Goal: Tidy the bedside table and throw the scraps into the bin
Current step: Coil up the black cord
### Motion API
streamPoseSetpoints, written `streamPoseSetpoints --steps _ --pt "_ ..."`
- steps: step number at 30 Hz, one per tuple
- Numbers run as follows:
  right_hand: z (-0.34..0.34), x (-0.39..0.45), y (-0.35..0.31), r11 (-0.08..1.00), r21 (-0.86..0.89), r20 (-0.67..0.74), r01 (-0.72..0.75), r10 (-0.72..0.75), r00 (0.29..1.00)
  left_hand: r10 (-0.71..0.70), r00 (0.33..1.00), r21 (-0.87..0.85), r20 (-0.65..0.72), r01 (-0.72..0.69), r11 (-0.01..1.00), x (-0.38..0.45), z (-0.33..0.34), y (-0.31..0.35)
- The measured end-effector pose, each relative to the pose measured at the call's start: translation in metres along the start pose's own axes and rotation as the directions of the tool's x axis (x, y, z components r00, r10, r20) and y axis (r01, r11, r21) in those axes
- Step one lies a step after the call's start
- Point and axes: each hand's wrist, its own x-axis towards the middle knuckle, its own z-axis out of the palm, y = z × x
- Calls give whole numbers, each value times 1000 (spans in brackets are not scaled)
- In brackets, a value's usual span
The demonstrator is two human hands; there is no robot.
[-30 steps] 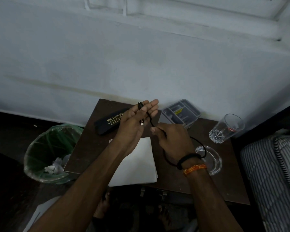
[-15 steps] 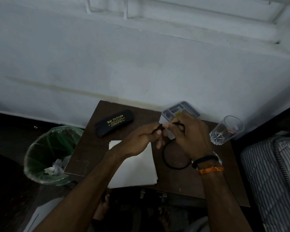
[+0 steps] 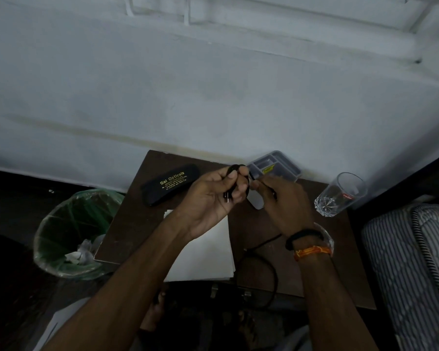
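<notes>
Over the dark brown bedside table both hands work a thin black cable. My left hand is closed on coiled turns of the cable, palm up, above the table's middle. My right hand pinches the cable just right of it. A loose loop hangs down past the table's front edge. A green-lined bin with crumpled white scraps stands on the floor to the left.
On the table lie a black spectacle case, a stack of white paper, a grey compartment tray at the back by the wall, and a clear glass tumbler. A clear dish shows behind my right wrist. A striped mattress lies on the right.
My left hand has turned palm up and gathered more cable turns. My right hand has shifted slightly right, and the loose loop has dropped to the table's front edge.
</notes>
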Motion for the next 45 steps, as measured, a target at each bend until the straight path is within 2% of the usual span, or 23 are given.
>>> streamPoseSetpoints --steps 5,9,13,18,21,23,26,29,31,35,37,40,45 --pt "0 -2 2 998 -65 30 -12 14 999 28 997 -143 -73 -38 989 2 2 -3" --pt "1 -3 -2 1000 -7 191 16 -15 981 112 984 -98 -141 -127 987 5 2 -5" --pt "-4 0 -6 1000 -6 318 -2 4 948 233 956 141 -180 -209 968 8 2 -10" --pt "-15 0 -21 1000 10 424 -16 10 906 337 929 492 -151 -225 841 5 2 -17" --pt "-23 2 -24 1000 -1 370 -15 15 929 336 937 732 -98 -161 662 4 0 -24" --pt "-32 3 -25 1000 5 272 -7 5 962 283 956 788 -71 -121 604 4 0 -25" --pt "-40 3 -25 997 65 169 42 -52 984 172 985 737 -21 -101 668 2 3 -20" --pt "-39 4 -23 991 100 72 88 -95 993 107 992 750 71 -124 649 -2 8 -14" --pt "-39 6 -22 986 124 20 108 -112 994 55 993 729 102 -113 676 -4 10 -11" --pt "-33 7 -24 941 330 -97 69 -38 995 -26 993 520 115 -38 853 -5 8 -1" --pt "-27 6 -20 937 347 -142 47 3 990 -27 995 375 96 -11 927 -5 8 1" --pt "-16 5 -9 972 234 -107 10 15 994 8 1000 225 23 -13 974 -5 8 1" --pt "-2 -1 -11 985 148 121 -92 74 990 65 997 176 -48 -56 983 0 5 1"
